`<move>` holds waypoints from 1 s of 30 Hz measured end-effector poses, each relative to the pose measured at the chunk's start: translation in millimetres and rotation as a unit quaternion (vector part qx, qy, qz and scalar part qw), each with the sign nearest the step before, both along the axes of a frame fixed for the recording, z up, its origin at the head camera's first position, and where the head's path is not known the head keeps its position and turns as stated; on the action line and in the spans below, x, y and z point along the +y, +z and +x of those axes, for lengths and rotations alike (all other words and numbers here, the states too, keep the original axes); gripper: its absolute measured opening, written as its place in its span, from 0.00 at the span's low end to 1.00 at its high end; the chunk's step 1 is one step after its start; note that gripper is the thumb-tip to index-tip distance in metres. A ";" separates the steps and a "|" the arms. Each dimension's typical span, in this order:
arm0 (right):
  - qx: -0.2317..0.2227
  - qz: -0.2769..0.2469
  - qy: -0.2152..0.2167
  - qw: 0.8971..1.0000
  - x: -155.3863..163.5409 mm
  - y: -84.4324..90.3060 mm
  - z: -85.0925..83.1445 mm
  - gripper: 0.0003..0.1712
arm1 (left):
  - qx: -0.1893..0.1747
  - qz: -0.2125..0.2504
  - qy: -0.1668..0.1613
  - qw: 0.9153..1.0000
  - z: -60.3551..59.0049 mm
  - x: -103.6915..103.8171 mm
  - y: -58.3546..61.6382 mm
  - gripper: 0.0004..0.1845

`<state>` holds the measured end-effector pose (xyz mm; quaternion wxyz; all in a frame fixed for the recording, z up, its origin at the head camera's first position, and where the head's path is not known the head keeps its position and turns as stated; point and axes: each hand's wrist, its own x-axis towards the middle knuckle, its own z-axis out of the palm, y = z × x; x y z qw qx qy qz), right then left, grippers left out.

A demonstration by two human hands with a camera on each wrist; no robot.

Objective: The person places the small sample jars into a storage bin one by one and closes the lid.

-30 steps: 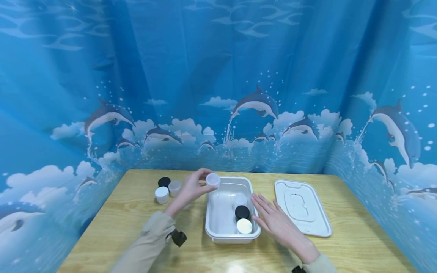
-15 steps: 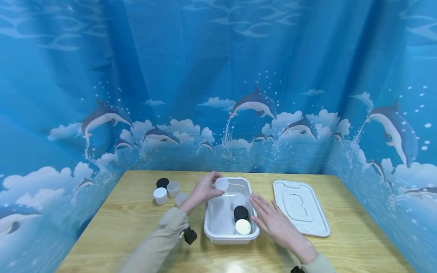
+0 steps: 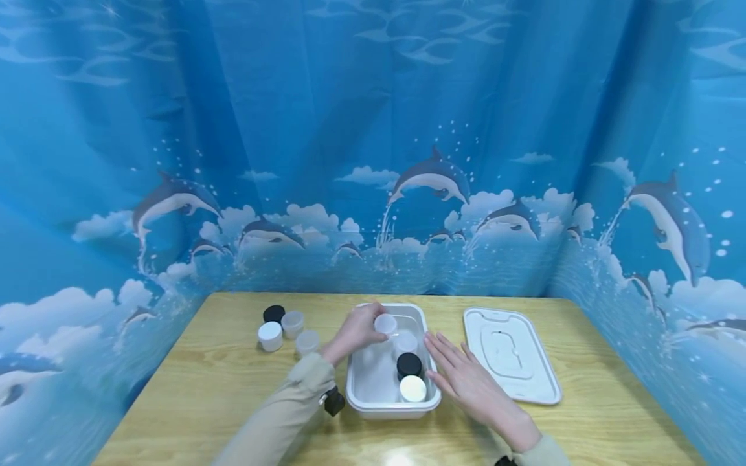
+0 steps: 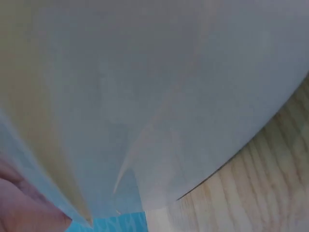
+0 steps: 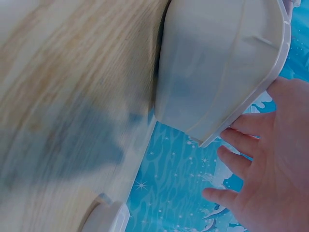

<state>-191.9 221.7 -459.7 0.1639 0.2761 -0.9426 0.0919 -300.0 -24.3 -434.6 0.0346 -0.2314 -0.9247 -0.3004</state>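
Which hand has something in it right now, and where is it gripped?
The left hand holds a small translucent jar by its side, fingers round it, over the white bin. The right hand lies flat beside the bin, holding nothing.

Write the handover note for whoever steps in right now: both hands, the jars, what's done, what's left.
Left hand pinches a small translucent jar over the white bin.
Right hand lies open and flat against the bin's right wall.
Done: three jars sit in the bin, namely a translucent one, a black-lidded one and a white-lidded one.
Left: four jars on the table at the left; the bin lid lies off to the right.
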 end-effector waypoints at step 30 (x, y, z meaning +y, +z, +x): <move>0.019 -0.007 0.008 1.000 -2.8 1.2 3.0 0.34 | -0.052 -0.093 -0.006 0.994 7.6 5.4 19.0 0.14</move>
